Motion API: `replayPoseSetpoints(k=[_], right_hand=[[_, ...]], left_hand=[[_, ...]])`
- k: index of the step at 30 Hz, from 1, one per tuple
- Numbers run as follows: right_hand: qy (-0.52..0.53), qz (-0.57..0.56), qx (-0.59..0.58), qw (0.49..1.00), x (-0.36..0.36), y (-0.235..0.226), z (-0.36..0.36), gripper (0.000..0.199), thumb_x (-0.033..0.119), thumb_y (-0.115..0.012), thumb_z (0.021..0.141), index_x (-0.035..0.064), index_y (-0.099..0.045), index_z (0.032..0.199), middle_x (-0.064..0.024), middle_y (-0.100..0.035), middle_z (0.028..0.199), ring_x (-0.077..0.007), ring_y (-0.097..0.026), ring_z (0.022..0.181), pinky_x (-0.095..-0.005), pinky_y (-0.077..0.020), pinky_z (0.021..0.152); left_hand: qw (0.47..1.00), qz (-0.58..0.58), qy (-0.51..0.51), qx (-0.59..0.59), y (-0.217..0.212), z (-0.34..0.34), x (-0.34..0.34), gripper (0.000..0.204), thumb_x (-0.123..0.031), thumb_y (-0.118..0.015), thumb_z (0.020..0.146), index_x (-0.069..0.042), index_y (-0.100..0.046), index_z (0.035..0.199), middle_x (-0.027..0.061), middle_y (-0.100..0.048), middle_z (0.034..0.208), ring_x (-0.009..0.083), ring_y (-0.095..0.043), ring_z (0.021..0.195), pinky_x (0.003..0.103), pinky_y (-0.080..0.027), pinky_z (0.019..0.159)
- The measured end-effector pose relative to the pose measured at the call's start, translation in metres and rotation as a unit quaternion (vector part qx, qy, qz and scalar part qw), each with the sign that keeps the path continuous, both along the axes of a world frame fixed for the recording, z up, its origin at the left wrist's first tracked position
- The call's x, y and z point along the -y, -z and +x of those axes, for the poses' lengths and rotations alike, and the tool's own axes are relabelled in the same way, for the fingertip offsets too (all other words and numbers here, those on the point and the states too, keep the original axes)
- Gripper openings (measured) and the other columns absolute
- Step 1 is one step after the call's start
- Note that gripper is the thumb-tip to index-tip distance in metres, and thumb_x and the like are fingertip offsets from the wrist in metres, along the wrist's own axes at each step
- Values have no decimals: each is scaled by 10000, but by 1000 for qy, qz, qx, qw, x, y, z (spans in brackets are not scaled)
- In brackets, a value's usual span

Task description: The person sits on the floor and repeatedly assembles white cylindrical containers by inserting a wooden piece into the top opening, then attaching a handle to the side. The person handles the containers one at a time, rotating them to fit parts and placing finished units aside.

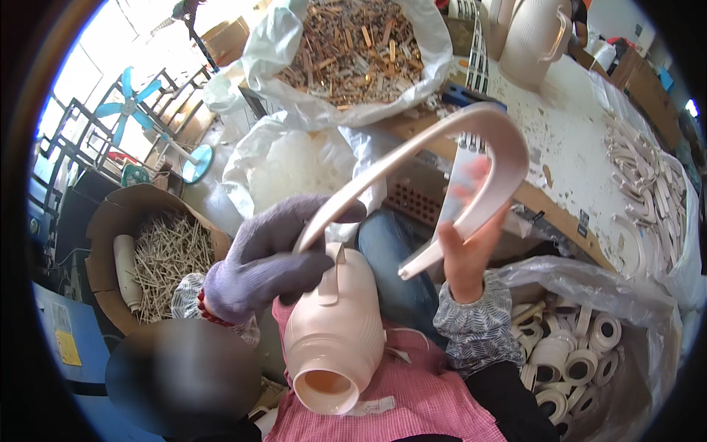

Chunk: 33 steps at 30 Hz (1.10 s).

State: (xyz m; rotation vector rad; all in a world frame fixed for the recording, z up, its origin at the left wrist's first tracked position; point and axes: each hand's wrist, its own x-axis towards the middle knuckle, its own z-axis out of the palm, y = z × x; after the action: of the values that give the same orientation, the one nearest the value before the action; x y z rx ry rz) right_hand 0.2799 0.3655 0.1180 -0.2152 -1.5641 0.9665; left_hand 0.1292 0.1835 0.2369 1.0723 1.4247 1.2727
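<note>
The jug point(353, 313) rests on the lap, apparently freeing both hands: gloved left hand point(261, 261) pinching the handle's point(508, 147) end, bare right hand point(469, 259) curling thumb and fingers round its other arm.

No text readable; yellow label point(68, 348) on blue panel point(87, 331) illegible.

The view was taken from the wearer's head, through the left of two side-by-side fisheye cameras. It faced down and forward over the pink apron point(438, 404), upright and unmirrored. The left hand point(269, 258) and right hand point(471, 249) appeared near the lens, the blue fan point(128, 107) well beyond.
</note>
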Motion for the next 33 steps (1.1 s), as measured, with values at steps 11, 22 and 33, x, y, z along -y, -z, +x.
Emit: replayPoseSetpoints(k=[11, 22, 33], right_hand=[[-321, -337, 51, 884, 87, 23, 30, 251, 150, -395, 1037, -6, -439, 1229, 2, -406, 549, -57, -289, 411, -253, -296, 444], [-403, -420, 165, 796, 111, 37, 19, 340, 126, -533, 969, 13, -474, 1284, -25, -594, 902, -74, -512, 798, -209, -420, 740], [-400, -435, 105, 800, 100, 46, 27, 315, 223, -517, 991, 10, -495, 1221, -67, -563, 804, -133, -523, 755, -251, -426, 724]], left_hand=[[965, -176, -119, 155, 46, -6, 48, 454, -131, -693, 825, 13, -584, 1242, 44, -595, 951, 60, -558, 784, 216, -460, 645], [901, -62, -289, 317, 108, 23, 103, 257, -101, -678, 823, -37, -593, 1058, -3, -610, 885, 74, -592, 765, 212, -482, 696], [942, -14, -285, 176, 109, 38, 84, 214, -123, -653, 865, -21, -621, 1050, 37, -579, 912, 86, -541, 779, 235, -454, 696]])
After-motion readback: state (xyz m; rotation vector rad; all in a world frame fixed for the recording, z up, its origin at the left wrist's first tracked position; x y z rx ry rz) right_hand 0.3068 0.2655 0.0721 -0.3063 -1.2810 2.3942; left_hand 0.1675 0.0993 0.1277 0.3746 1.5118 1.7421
